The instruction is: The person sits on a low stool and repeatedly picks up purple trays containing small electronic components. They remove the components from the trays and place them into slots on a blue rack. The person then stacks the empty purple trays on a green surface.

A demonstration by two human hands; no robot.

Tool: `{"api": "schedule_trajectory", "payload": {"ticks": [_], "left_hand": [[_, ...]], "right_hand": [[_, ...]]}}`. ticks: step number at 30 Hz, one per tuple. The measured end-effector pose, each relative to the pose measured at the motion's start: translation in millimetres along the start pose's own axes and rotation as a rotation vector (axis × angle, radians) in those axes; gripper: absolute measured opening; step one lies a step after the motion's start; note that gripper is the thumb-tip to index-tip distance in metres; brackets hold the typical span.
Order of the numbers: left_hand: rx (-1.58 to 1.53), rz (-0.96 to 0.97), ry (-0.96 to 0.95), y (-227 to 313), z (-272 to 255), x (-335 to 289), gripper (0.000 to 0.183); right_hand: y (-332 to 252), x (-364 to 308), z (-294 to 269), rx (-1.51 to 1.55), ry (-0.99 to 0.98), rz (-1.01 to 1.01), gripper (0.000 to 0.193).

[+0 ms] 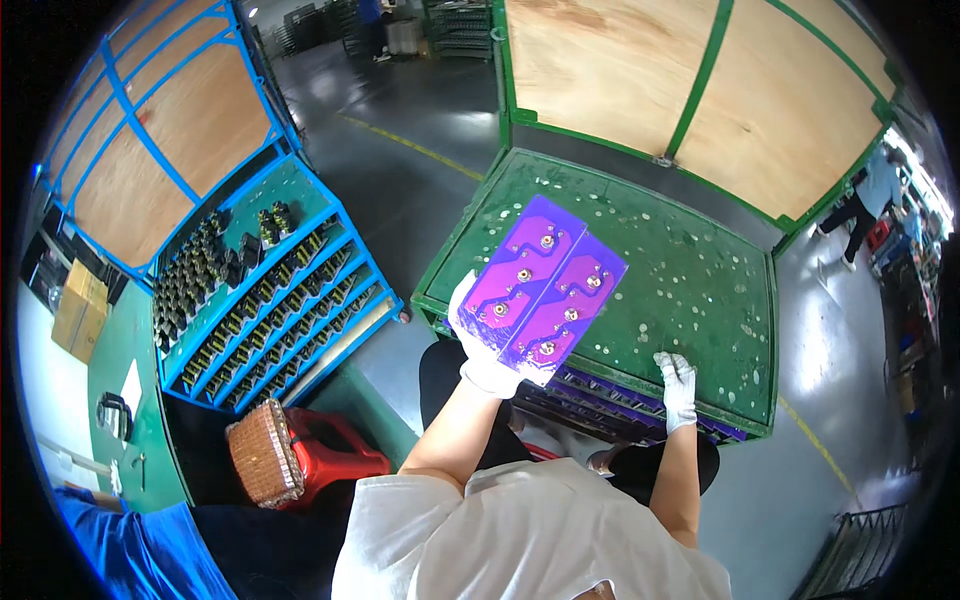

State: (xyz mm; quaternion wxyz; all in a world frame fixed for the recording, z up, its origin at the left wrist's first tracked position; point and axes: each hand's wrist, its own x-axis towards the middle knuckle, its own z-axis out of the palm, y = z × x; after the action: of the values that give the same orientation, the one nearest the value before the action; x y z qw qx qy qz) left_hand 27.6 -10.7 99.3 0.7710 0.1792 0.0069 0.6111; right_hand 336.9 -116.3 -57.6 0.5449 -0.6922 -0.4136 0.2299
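The left hand [480, 352] holds the purple circuit-patterned panel [541, 292] at its left edge, above the green tabletop [690, 300], long axis slanting away rightward. The right hand [678, 388], fingers extended and empty, is well apart, nearer the body.

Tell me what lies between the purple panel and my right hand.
In the head view, only the green tabletop, dotted with pale spots, shows between the purple panel and your right hand; no other object lies there.
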Motion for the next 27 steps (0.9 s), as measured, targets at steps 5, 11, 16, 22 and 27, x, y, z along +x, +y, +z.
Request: {"api": "schedule_trajectory", "payload": {"ticks": [5, 11, 16, 22, 27], "left_hand": [[0.002, 0.070, 0.108, 12, -3, -3, 0.039], [-0.044, 0.096, 0.029, 31, -15, -3, 0.040], [0.117, 0.320, 0.207, 34, -12, -4, 0.035], [0.865, 0.812, 0.229, 41, -32, -10, 0.037], [-0.048, 0.445, 0.086, 65, -8, -14, 0.035]], "right_hand": [[6, 4, -2, -0.111, -0.010, 0.030, 0.035], [24, 9, -2, -0.055, -0.002, 0.036, 0.030], [33, 10, 0, 0.005, 0.025, 0.030, 0.027], [42, 14, -2, 0.035, 0.005, 0.041, 0.027], [46, 15, -2, 0.016, 0.001, 0.050, 0.029]]}}
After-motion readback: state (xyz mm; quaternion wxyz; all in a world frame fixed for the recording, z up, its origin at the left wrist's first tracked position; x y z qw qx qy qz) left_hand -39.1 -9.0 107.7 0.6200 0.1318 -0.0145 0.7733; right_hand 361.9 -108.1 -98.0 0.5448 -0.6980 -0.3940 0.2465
